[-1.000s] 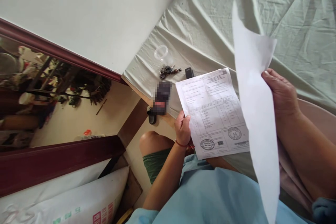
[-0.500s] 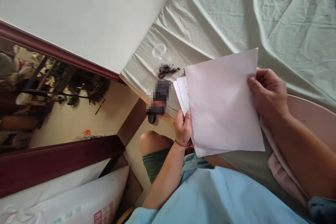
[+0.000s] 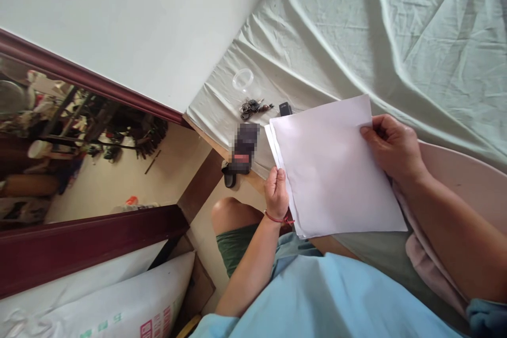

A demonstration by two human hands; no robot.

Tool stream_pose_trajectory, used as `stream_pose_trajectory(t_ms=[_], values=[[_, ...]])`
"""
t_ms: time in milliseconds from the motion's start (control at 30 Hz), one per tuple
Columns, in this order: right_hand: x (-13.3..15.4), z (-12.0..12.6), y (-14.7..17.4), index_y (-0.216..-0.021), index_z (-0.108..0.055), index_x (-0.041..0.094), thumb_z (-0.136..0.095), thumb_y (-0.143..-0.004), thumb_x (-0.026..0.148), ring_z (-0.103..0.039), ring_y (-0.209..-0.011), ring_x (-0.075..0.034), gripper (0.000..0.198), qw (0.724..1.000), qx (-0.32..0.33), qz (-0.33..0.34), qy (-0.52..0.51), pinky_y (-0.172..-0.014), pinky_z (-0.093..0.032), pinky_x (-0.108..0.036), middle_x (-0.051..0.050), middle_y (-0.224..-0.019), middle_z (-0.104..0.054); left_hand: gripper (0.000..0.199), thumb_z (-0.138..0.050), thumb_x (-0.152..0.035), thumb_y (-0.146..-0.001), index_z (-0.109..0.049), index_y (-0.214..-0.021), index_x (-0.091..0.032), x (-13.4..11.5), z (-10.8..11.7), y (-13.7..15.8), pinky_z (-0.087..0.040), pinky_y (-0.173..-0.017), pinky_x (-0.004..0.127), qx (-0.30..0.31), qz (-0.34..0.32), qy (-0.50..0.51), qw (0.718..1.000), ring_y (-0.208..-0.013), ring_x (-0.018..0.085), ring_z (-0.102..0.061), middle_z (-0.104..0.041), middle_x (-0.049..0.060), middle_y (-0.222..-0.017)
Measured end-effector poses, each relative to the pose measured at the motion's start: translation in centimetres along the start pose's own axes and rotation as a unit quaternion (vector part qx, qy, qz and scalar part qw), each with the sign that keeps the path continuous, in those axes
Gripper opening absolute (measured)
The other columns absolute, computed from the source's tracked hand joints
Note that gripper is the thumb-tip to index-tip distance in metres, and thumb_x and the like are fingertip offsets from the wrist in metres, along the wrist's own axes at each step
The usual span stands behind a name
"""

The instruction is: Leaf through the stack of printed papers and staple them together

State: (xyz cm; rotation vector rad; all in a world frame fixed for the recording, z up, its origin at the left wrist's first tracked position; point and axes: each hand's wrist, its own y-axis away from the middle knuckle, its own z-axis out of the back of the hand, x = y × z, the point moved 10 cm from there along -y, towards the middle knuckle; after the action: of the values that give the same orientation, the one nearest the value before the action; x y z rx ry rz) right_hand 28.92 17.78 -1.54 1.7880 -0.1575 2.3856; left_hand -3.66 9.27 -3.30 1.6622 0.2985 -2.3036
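A stack of white paper sheets is held up in front of me, tilted, over my lap and the bed's edge. My left hand is closed on the stack's left edge, thumb on top; a red string bracelet circles that wrist. At the upper right edge, my right hand pinches the paper between thumb and fingers. Several sheet edges show along the left side, slightly fanned. The undersides of the sheets are hidden.
On the pale green bed sheet lie a clear plastic cup, a bunch of keys, a small black device and a blurred-out dark object. A white sack stands at lower left. A pink surface is at right.
My right hand has come down and slightly left with the paper's top edge. The sheets lie more evenly together, and the small black device now shows above them. My left hand has barely moved.
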Motion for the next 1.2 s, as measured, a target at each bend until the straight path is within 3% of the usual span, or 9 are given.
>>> stream_pose_trajectory(t_ms=[167,433,600,733,833,967,1067,1200], values=[[-0.1,-0.1,-0.1,-0.089,-0.066,0.023,-0.068,-0.09,0.032,-0.05,-0.068,-0.012,0.01,1.0,-0.002,-0.003,-0.014,-0.064,-0.038,-0.029,0.002,-0.076,-0.061,0.045,-0.054,-0.061,-0.098,-0.057,-0.078,-0.021,-1.2,-0.9,0.2,-0.04,-0.06,0.027,0.053,-0.025,-0.024,0.998,-0.062,0.013,-0.044,-0.048,-0.002,-0.065],[-0.4,-0.4,-0.3,-0.085,-0.065,0.025,-0.069,-0.087,0.033,-0.051,-0.065,-0.013,0.009,0.999,-0.004,0.005,-0.036,-0.06,-0.04,-0.028,0.003,-0.073,-0.062,0.053,-0.051,-0.069,-0.095,-0.056,-0.076,-0.02,-0.7,-0.4,0.1,-0.035,-0.057,0.028,0.021,-0.023,-0.045,0.999,-0.059,0.013,-0.041,-0.045,-0.003,-0.062],[-0.3,-0.6,-0.2,-0.085,-0.064,0.028,-0.068,-0.087,0.033,-0.052,-0.066,-0.015,0.007,1.0,0.001,0.003,0.002,-0.063,-0.041,-0.03,0.002,-0.076,-0.065,0.05,-0.053,-0.067,-0.095,-0.056,-0.076,-0.021,-1.1,-0.7,0.2,-0.037,-0.059,0.028,0.037,-0.03,-0.039,0.998,-0.06,0.014,-0.044,-0.049,-0.002,-0.063],[0.3,-0.5,-0.1,-0.084,-0.063,0.029,-0.067,-0.085,0.03,-0.051,-0.065,-0.016,0.004,0.997,-0.005,0.019,0.068,-0.068,-0.044,-0.033,0.002,-0.073,-0.062,0.046,-0.054,-0.063,-0.097,-0.061,-0.081,-0.021,-1.5,-1.0,0.1,-0.044,-0.069,0.029,0.054,-0.035,-0.044,0.997,-0.069,0.016,-0.053,-0.057,0.001,-0.07],[1.4,-0.2,0.2,-0.093,-0.063,0.029,-0.064,-0.084,0.028,-0.057,-0.081,-0.021,0.01,0.99,-0.028,0.079,0.115,-0.075,-0.049,-0.037,-0.002,-0.089,-0.065,0.044,-0.054,-0.063,-0.097,-0.063,-0.085,-0.021,-1.0,-1.0,0.0,-0.047,-0.073,0.029,0.054,-0.022,-0.03,0.998,-0.074,0.018,-0.058,-0.061,0.002,-0.074],[2.0,0.3,0.3,-0.116,-0.062,0.028,-0.063,-0.081,0.027,-0.057,-0.104,-0.028,0.036,0.976,-0.062,0.127,0.165,-0.092,-0.051,-0.047,-0.007,-0.115,-0.067,0.043,-0.055,-0.062,-0.097,-0.066,-0.089,-0.02,-0.3,-0.7,-0.1,-0.05,-0.074,0.029,0.043,-0.008,0.009,0.999,-0.078,0.019,-0.063,-0.064,0.002,-0.075],[0.7,0.3,-0.3,-0.128,-0.059,0.028,-0.068,-0.08,0.028,-0.058,-0.089,-0.024,0.049,0.984,-0.052,0.079,0.149,-0.092,-0.05,-0.047,-0.005,-0.111,-0.071,0.043,-0.058,-0.061,-0.095,-0.068,-0.092,-0.02,-0.3,-0.6,-0.2,-0.051,-0.075,0.03,0.037,-0.006,0.021,0.999,-0.081,0.02,-0.065,-0.068,0.004,-0.079],[-0.4,0.3,-0.7,-0.121,-0.066,0.029,-0.075,-0.077,0.028,-0.055,-0.07,-0.017,0.045,0.998,-0.021,0.016,0.065,-0.08,-0.05,-0.037,0.0,-0.091,-0.074,0.044,-0.059,-0.062,-0.094,-0.068,-0.089,-0.019,-0.4,-0.4,-0.2,-0.051,-0.075,0.03,0.031,-0.002,0.023,0.999,-0.081,0.021,-0.065,-0.068,0.004,-0.078]])
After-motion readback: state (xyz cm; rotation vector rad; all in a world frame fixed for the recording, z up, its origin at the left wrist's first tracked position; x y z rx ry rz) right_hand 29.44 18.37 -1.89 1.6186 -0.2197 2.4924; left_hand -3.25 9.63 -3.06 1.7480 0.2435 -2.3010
